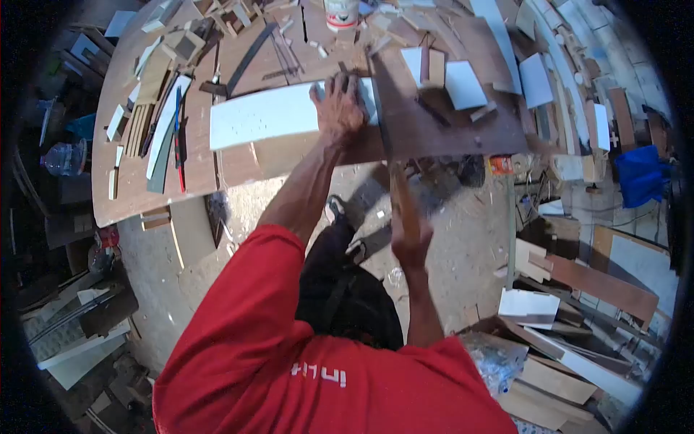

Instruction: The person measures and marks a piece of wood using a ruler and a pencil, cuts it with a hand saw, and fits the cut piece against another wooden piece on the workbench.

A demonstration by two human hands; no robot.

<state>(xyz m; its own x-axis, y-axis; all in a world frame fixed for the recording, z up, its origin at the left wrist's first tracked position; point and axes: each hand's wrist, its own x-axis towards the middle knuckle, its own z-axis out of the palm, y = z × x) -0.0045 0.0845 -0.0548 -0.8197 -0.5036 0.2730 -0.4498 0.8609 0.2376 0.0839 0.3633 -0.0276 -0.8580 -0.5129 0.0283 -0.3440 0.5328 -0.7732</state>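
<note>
A white board lies along the front of the wooden worktable. Pressed down on its right part, my left hand has its fingers apart and grips nothing. My right hand is closed around the wooden handle of a handsaw, low in front of the table edge. The dark blade runs up from the handle along the board's right end; whether it is in a cut I cannot tell. The right hand and the handle are blurred.
A red and blue pencil-like stick and wood strips lie at the left. White offcuts sit to the right, and a white bucket stands at the back. Scrap boards are piled on the floor at the right.
</note>
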